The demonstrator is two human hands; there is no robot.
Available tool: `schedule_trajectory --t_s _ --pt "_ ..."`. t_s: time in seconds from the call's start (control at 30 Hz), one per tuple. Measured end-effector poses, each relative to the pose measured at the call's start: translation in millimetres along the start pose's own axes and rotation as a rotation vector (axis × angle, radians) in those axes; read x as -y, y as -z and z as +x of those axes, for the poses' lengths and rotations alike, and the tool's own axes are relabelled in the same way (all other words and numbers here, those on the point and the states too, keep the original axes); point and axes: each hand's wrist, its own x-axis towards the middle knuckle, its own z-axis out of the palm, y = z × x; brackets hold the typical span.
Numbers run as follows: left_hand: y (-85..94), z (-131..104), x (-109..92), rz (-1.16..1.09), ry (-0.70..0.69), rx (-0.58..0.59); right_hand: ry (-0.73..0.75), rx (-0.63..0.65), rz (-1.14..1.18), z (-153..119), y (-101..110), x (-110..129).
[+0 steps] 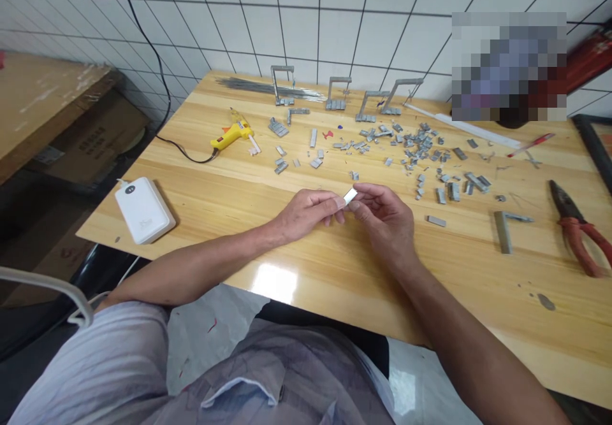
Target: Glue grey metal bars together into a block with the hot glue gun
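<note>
a small metal piece [350,196] is held up just above the desk [329,272], pinched at its near end by the fingers of the left hand [306,213], which are nearly closed. its other end is held lightly between thumb and forefinger of the right hand [391,221], whose remaining fingers are loosely curled.

well beyond the fingers, four small metal stands [275,86] are set upright, each made up of a post, a top arm and a foot of blocks; these can be judged as largely built. the held piece is not yet joined to anything. much seems to be left: a scatter of loose metal bits [423,141] is spread beyond and to the right of the fingers, and a bent metal arm [503,230], farther right, is without a foot.

to the left of the fingers, a yellow glue gun [232,136] is laid down, with a white power bank [145,210] nearer the edge. pliers [571,224] are placed at the far right.

no container is seen near the fingers; far to the left, a cardboard box [98,141] is stored below a shelf, its contents hidden.
</note>
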Motion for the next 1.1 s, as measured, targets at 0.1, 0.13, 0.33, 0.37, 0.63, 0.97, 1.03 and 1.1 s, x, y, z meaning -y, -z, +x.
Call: schedule_trajectory --t_s 0.1,0.13,0.33,0.37,0.63,0.97,1.03,1.1 --pt "0.8 -0.9 0.6 0.045 -0.01 -0.04 0.035 0.011 -0.06 -1.0 -0.9 0.3" --pt "1.0 -1.1 1.1 0.055 -0.01 -0.052 0.052 0.02 -0.081 -1.3 -1.2 0.4" --pt "-0.4 -3.5 -1.8 0.11 -0.006 -0.072 0.139 0.026 -0.221 -3.0 -2.2 -1.4" --pt "-0.9 -4.1 -3.0 0.12 -0.004 -0.069 0.153 0.028 -0.241 -3.2 -2.0 -1.5" --pt "-0.4 -4.5 -4.3 0.079 -0.005 -0.039 0.239 0.08 -0.301 -3.3 0.0 2.6" --pt "3.7 0.6 2.7 -0.129 0.049 -0.037 0.296 0.155 -0.313 -2.5 1.6 4.8" --pt "3.9 0.7 3.5 -0.151 0.058 -0.033 0.282 0.149 -0.28 -3.2 1.3 3.9" --pt "4.1 1.1 3.6 -0.174 0.066 -0.032 0.255 0.132 -0.251 -4.4 0.5 2.7"
